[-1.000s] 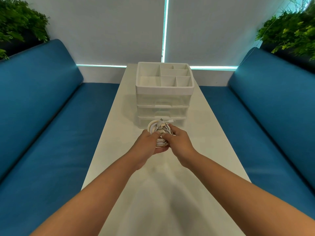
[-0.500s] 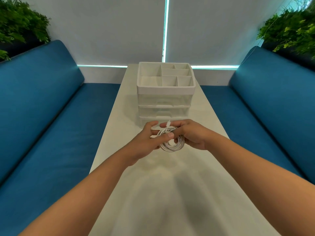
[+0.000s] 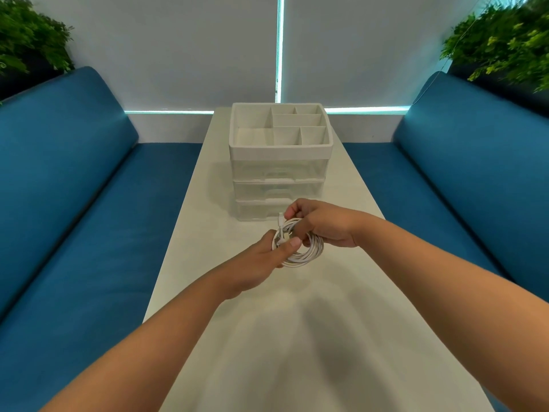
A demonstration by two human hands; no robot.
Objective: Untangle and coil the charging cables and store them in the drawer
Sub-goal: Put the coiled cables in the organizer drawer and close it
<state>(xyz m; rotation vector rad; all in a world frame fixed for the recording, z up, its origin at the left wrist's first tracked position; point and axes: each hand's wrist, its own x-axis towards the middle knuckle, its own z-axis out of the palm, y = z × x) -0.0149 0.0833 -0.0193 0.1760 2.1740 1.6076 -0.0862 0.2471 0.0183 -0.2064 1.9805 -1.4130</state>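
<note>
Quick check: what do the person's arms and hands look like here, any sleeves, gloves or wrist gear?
Both forearms are bare as far as the frame shows: no sleeves in view. The left hand and right hand wear no gloves, and no rings, watch or bands show.

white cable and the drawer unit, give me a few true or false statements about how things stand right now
1. Both hands hold the coiled white cable. True: the left hand and the right hand both grip it.
2. The bottom drawer of the drawer unit is pulled open. False: all three clear drawers look closed.
3. The cable lies in the divided top tray. False: it is in the hands, in front of the unit.
4. The unit stands on a white table between blue benches. True.
</note>
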